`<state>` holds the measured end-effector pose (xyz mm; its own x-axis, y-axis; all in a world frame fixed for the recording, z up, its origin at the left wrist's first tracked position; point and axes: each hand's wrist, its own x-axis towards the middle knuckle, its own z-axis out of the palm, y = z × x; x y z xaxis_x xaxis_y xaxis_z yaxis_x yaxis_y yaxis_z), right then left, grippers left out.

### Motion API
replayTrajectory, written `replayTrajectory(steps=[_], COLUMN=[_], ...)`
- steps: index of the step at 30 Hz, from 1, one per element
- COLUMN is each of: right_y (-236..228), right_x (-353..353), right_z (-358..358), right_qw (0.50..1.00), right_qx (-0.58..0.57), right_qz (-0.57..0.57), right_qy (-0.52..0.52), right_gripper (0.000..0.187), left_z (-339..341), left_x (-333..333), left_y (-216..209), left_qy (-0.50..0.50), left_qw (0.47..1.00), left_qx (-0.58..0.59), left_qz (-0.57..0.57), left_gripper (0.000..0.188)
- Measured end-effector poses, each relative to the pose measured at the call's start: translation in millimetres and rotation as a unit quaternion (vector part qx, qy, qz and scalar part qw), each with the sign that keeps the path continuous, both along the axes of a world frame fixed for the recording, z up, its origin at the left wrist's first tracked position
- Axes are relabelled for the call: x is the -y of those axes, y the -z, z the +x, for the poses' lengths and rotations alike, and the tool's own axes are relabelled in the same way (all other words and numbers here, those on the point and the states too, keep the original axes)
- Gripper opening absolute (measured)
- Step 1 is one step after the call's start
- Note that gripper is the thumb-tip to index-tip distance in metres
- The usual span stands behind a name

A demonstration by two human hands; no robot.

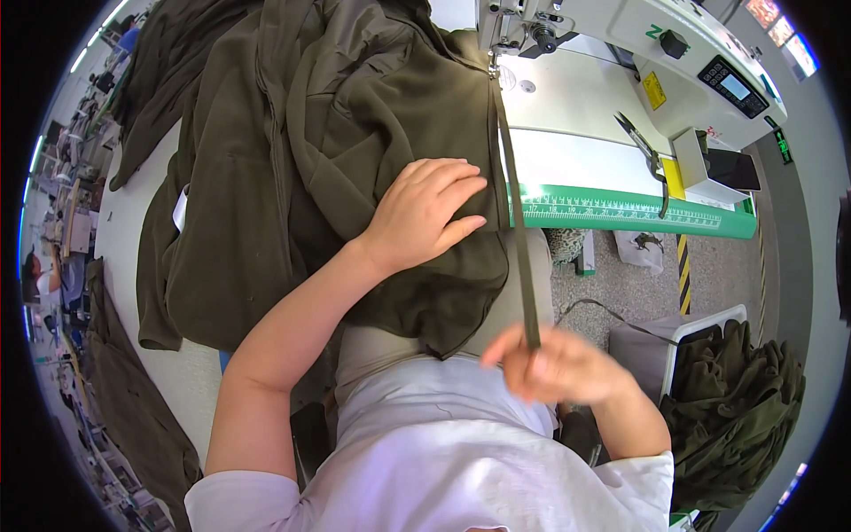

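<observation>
A dark olive garment (239, 177) spreads over the sewing table and hangs down over my lap. Flat on it, near its right edge, rests my left hand (430, 208) with the fingers stretched out. A long narrow olive strip of tape (520, 230) runs from under the needle area of the white sewing machine (603, 44) down toward me. Its lower end is pinched in my right hand (563, 365), which is somewhat blurred and held in front of my waist. The garment's edge lies alongside the tape below the presser foot (494, 66).
A green ruler strip (638, 213) lines the table's front edge. Thread snips (647, 155) lie near a small white box (705, 168) at the right. A grey bin (638, 350) beside me stands next to a heap of olive fabric (736, 408). More olive fabric hangs at the far left.
</observation>
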<state>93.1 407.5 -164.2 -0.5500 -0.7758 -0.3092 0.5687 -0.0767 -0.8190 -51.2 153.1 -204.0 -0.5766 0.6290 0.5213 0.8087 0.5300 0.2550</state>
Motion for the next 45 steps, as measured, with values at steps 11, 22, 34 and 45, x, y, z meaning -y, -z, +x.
replayTrajectory(steps=[11, 22, 34, 45], right_y=[-94.3, -1.5, 27.3, 34.2], right_x=[-82.7, -25.6, 13.5, 22.9], right_z=[68.3, -67.0, -150.0, -143.3], right_qw=[0.854, 0.519, 0.528, 0.512], right_qx=[-0.423, -0.697, -0.749, -0.754], right_qz=[0.153, 0.473, 0.398, 0.399], right_qy=[-0.263, 0.147, 0.056, 0.098], right_gripper=[0.047, 0.058, 0.069, 0.061], left_z=[1.0, 22.8, 17.7, 15.1], left_x=[-23.7, -5.6, 3.8, 7.1], left_y=[4.1, -25.0, -35.9, -35.9], left_qy=[0.039, 0.059, 0.075, 0.081], left_qw=[0.991, 0.969, 0.97, 0.966], left_qx=[-0.062, -0.065, -0.039, -0.022], left_qz=[0.115, 0.232, 0.227, 0.244], left_gripper=[0.016, 0.028, 0.03, 0.028])
